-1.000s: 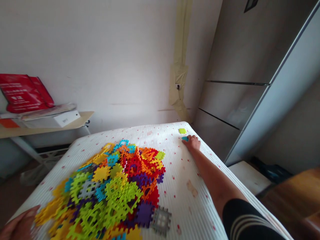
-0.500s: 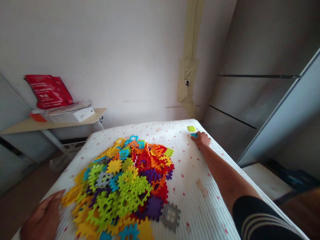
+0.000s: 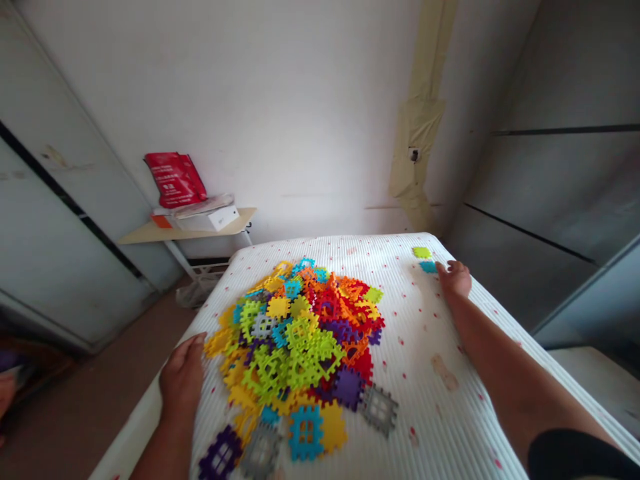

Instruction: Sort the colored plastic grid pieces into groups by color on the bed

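A heap of interlocking plastic tiles (image 3: pixel 300 353) in green, red, yellow, orange, purple, blue and grey lies on a white quilted sheet (image 3: pixel 420 413). Beside the heap's left edge my left hand (image 3: pixel 184 373) rests on the sheet, fingers extended and holding nothing. Far off at the right, my right hand (image 3: pixel 455 277) is open, its thumb close to a flat blue tile (image 3: pixel 428 267); whether it still touches the tile I cannot tell. Just behind that tile lies a green tile (image 3: pixel 421 253). A grey window tile (image 3: pixel 379 408) sits at the heap's near right.
A small table (image 3: pixel 225 230) at the back left carries a white box (image 3: pixel 220 219) and a red bag (image 3: pixel 175 179). Grey cabinets (image 3: pixel 560 180) stand along the right side. At the far left edge, a blurred skin-coloured shape (image 3: pixel 5 400) is partly visible.
My right hand has loosened from the blue tile, which now lies in front of the green one. The view has turned left, showing more of my left hand and the near tiles.
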A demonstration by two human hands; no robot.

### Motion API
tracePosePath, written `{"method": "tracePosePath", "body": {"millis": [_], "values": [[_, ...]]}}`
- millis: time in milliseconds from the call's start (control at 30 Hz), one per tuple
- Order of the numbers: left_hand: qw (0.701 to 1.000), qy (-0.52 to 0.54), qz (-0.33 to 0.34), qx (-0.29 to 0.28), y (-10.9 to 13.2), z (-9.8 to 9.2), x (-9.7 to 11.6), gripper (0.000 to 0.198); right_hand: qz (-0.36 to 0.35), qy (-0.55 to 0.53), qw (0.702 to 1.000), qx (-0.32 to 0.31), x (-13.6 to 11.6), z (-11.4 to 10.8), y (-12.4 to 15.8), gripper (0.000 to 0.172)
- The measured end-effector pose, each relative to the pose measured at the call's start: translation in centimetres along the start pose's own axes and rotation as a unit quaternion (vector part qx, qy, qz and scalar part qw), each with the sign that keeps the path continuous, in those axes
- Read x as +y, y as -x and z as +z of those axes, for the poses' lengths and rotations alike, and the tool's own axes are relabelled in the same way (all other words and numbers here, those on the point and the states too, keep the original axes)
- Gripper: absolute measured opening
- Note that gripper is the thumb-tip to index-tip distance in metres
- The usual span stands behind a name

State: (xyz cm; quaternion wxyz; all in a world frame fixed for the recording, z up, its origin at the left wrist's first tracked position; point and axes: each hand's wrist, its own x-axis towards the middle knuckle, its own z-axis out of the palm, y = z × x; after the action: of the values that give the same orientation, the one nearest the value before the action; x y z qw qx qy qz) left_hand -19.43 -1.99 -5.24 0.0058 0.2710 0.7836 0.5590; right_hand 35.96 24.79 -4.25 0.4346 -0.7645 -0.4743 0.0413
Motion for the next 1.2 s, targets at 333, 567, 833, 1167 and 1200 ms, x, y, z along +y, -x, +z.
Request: {"method": "tracePosePath", "body": {"millis": [333,567,833,1167,1200], "values": [[0.997,0.061,-0.045,-0.03,0.7,-0.3,1.4,0.048,0.017,-0.122,0.992,0.019,1.2,-2.0,2.8,0.032],[0.996,0.088,-0.008,-0.01,0.3,0.3,-0.1,0.046,0.007,-0.131,0.991,-0.028,1.2,-2.8,5.1,0.034],[0.994,0.102,-0.03,-0.007,0.5,0.2,-0.1,0.045,-0.057,-0.067,0.99,-0.108,0.1,-4.5,8.8,0.036],[0.99,0.13,-0.049,-0.005,3.1,-1.1,2.0,0.045,-0.158,-0.1,0.969,-0.162,-3.9,-6.3,14.6,0.032],[0.99,0.133,-0.05,-0.006,3.1,-1.1,2.0,0.045,-0.192,-0.126,0.959,-0.164,-4.5,-6.8,15.5,0.034]]}}
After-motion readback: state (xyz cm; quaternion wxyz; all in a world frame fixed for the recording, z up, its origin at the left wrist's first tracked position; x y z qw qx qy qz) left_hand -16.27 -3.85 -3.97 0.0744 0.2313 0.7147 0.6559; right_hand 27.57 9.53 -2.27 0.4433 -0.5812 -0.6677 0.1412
